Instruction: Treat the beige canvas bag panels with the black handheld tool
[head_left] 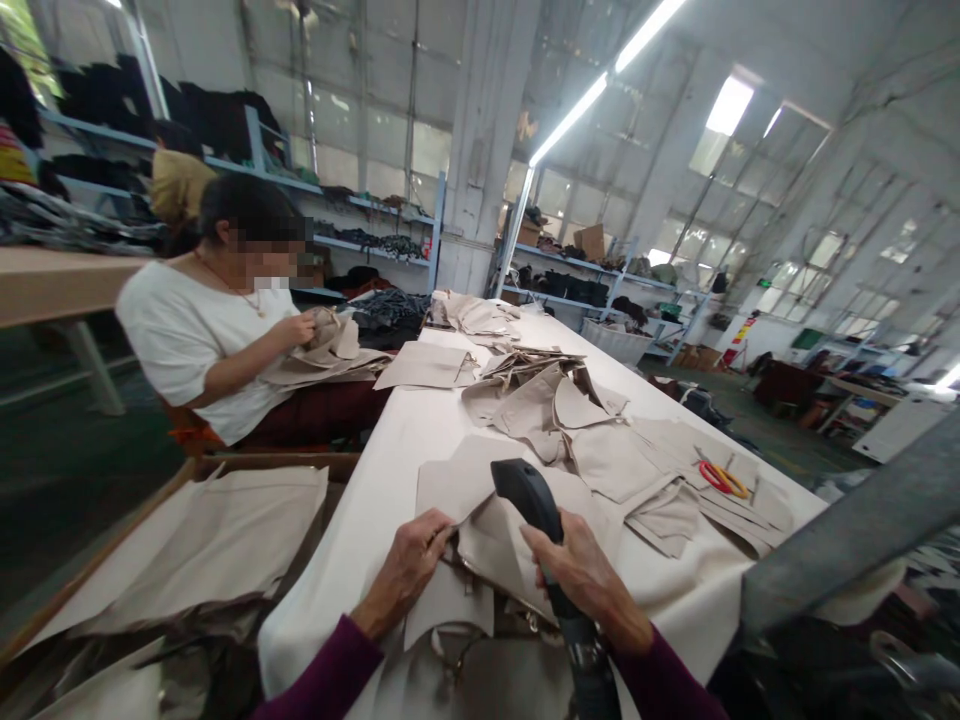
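My left hand (414, 555) pinches the edge of a beige fabric piece (491, 535) that has a zipper along its opening. Wrapped round a black handheld tool (525, 490) are the fingers of my right hand (581, 570). The tool has a broad curved head and a dark, thicker lower end; its exact kind is unclear. Its head is tilted over the beige piece, close to my left fingertips. Below my hands, more beige pieces lie with zipper ends showing, partly hidden by the tool and my wrist.
Stacked beige pieces (525, 405) spread along the white-covered table (382, 510). Red-and-yellow-handled scissors (724, 480) lie on the right pile. A box (169, 480) of beige pieces stands at left, beside a seated person (210, 330) handling similar pieces. A metal bar (855, 530) crosses at right.
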